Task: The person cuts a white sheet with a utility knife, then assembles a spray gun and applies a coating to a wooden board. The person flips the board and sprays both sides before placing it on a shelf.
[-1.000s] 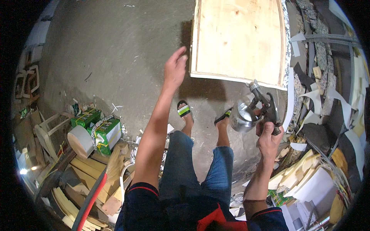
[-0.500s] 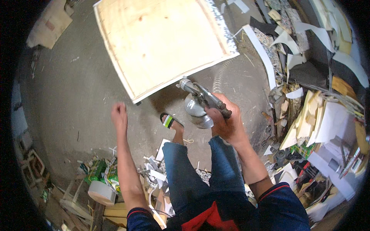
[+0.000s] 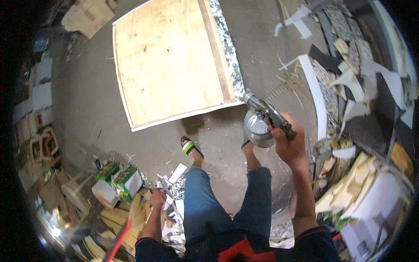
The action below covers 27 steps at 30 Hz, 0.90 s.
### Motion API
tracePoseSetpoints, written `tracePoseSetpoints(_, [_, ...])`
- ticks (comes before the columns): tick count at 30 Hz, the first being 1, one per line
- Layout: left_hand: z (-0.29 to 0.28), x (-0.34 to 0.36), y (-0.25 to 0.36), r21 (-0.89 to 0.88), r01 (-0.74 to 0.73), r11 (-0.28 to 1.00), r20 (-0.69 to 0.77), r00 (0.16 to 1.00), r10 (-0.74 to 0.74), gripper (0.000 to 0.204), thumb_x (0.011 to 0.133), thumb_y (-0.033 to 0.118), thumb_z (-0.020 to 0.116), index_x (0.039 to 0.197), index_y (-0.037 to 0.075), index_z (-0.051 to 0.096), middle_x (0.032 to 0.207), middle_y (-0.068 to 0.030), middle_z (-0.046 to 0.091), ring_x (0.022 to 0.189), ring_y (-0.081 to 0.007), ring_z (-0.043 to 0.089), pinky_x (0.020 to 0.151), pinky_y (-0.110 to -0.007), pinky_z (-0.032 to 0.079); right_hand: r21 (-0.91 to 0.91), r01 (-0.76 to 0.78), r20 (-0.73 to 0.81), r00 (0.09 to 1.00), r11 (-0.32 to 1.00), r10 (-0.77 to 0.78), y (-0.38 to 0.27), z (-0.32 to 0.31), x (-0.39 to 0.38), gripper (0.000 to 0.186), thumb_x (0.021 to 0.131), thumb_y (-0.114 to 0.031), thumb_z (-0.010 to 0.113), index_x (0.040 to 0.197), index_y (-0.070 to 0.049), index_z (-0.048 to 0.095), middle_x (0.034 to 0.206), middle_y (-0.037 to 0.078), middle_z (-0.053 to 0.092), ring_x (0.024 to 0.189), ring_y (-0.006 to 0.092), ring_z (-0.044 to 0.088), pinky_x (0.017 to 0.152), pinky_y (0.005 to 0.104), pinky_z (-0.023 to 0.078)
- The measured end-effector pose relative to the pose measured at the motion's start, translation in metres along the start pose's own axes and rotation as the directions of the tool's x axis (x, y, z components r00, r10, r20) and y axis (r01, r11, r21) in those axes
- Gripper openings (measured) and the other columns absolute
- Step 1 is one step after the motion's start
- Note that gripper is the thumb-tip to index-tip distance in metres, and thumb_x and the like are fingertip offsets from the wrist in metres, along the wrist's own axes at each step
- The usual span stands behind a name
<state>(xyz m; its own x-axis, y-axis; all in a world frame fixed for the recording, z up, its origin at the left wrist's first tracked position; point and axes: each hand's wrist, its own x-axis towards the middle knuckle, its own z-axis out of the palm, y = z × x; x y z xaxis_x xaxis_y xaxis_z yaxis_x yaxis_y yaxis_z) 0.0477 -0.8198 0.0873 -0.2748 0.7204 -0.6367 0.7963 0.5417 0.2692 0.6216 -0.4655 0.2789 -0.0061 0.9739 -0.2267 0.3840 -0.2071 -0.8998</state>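
My right hand (image 3: 291, 139) is closed round the handle of a metal spray gun (image 3: 267, 109) with a clear, rounded cup (image 3: 259, 129) below it. The gun's nozzle points at the near right corner of a pale plywood panel (image 3: 170, 61). White material edges the panel, and a strip of speckled foam (image 3: 228, 48) shows along its right side. At my lower left, my left hand (image 3: 159, 198) is low over the scraps, its fingers curled in and nothing seen in them.
Foam and white sheet offcuts (image 3: 345, 83) are heaped along the right. A green and white box (image 3: 127, 183) stands at the left, beside a white roll (image 3: 105, 194). A ribbed hose (image 3: 288, 87) crosses the floor right of the panel. My sandalled foot (image 3: 188, 146) stands near the panel.
My right hand has carried the spray gun rightward, toward the panel's near right corner. My left hand has drawn back toward my body. The panel sits further left in view, its foam side showing more.
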Motion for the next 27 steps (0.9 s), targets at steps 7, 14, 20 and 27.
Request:
tracePoseSetpoints(7, [0.119,-0.044,0.176,-0.074,0.207,0.976,0.074,0.977,-0.202,0.028,0.084,0.031,0.064,0.091,0.004,0.070,0.081,-0.0196,0.070,0.081,-0.0351,0.070,0.073,-0.042,0.054,0.032,0.321,0.081,0.943,0.946,-0.323,-0.010,-0.089,0.084,0.065,0.086,-0.045,0.071,0.124,0.006,0.056,0.101,0.022,0.067,0.089,0.0334,0.068,0.076,0.0394,0.052])
tracePoseSetpoints(14, [0.183,-0.032,0.310,-0.334,0.420,0.844,0.204,0.906,-0.370,0.039,0.092,0.037,0.066,0.098,-0.002,0.064,0.072,-0.0071,0.064,0.062,-0.0160,0.064,0.054,-0.031,0.050,0.020,0.374,0.332,0.873,0.927,-0.359,-0.024,-0.144,0.190,0.083,0.087,-0.066,0.057,0.125,0.007,0.057,0.110,0.023,0.067,0.099,0.0338,0.068,0.086,0.0390,0.052])
tracePoseSetpoints(20, [0.191,0.019,0.429,-0.492,0.629,0.602,0.279,0.769,-0.576,0.048,0.092,0.044,0.062,0.098,-0.004,0.065,0.080,-0.0140,0.069,0.067,-0.0213,0.065,0.063,-0.037,0.052,0.143,0.417,0.426,0.793,0.898,-0.436,-0.032,-0.152,0.301,0.067,0.092,-0.054,0.059,0.128,0.002,0.059,0.109,0.016,0.069,0.080,0.0176,0.066,0.066,0.0275,0.049])
tracePoseSetpoints(27, [0.170,0.089,0.588,-0.667,0.742,-0.059,0.606,0.495,-0.623,0.069,0.095,0.061,0.044,0.134,0.004,0.042,0.106,-0.0165,0.064,0.075,-0.0305,0.068,0.060,-0.044,0.052,-0.017,0.341,0.522,0.805,0.940,-0.283,-0.059,-0.171,0.427,0.052,0.091,-0.041,0.058,0.122,0.000,0.063,0.098,0.011,0.072,0.072,0.0130,0.062,0.062,0.0249,0.046])
